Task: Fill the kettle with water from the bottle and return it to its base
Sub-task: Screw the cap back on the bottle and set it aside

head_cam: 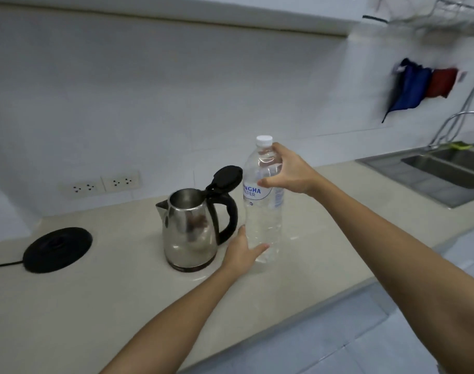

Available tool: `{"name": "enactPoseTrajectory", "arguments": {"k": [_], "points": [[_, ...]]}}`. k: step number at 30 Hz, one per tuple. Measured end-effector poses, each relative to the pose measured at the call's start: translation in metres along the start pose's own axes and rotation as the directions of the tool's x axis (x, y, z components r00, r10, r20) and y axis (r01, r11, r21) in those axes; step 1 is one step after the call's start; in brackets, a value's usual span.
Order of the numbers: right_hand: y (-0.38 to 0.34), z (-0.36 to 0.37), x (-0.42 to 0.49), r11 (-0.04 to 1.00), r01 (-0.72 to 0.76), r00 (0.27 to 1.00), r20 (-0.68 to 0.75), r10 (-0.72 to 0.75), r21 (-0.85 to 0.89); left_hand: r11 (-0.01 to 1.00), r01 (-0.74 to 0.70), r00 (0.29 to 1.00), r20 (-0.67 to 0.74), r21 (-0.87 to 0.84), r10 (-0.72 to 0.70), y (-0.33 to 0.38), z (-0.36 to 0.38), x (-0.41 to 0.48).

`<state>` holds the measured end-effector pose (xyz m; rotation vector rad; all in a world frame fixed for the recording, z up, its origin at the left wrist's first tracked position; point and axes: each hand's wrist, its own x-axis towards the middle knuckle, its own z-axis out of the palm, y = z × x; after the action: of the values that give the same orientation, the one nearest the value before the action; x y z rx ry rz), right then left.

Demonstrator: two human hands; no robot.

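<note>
Clear plastic water bottle (262,211), white cap (264,140) on, upright mid-countertop (122,292), just right of steel kettle with black handle (188,230), lid raised. Right hand (289,171) fingers curl round bottle shoulder; left hand (244,255) clasps lower body. Black round base (57,249) well apart, toward left edge. Step: uncapping. Next: steady bottle, twist cap off.

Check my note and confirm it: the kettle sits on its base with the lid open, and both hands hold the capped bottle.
Wrong in one respect: the kettle stands on the counter, apart from its base, as the head view shows. The rest holds: its lid is open, and the left hand and right hand hold the capped bottle.
</note>
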<state>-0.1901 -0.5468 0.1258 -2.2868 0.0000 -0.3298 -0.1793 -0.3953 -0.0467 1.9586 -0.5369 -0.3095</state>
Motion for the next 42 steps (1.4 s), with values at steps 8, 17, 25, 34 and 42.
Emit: {"name": "enactPoseTrajectory", "arguments": {"k": [8,17,25,34,42], "points": [[0.079,-0.072,0.039,0.997,-0.056,0.998,-0.009,0.056,0.052,1.0,0.026,1.0,0.014,-0.001,-0.026,0.03,0.067,0.087],[0.169,-0.091,0.11,0.991,-0.085,0.996,0.046,0.08,0.104,0.99,0.139,0.99,-0.044,0.039,-0.137,0.03,0.115,0.181],[0.207,-0.084,0.128,0.987,-0.097,0.992,0.091,0.085,0.13,0.979,0.184,0.981,-0.077,0.084,-0.178,0.01,0.13,0.209],[0.21,-0.085,0.124,0.986,-0.125,0.985,0.135,0.109,0.113,0.981,0.156,0.987,-0.046,0.118,-0.152,0.009,0.129,0.209],[0.197,-0.062,0.081,0.946,-0.215,0.969,-0.07,0.238,0.242,0.995,0.045,0.997,-0.062,0.094,-0.039,0.021,0.097,0.167]]}}
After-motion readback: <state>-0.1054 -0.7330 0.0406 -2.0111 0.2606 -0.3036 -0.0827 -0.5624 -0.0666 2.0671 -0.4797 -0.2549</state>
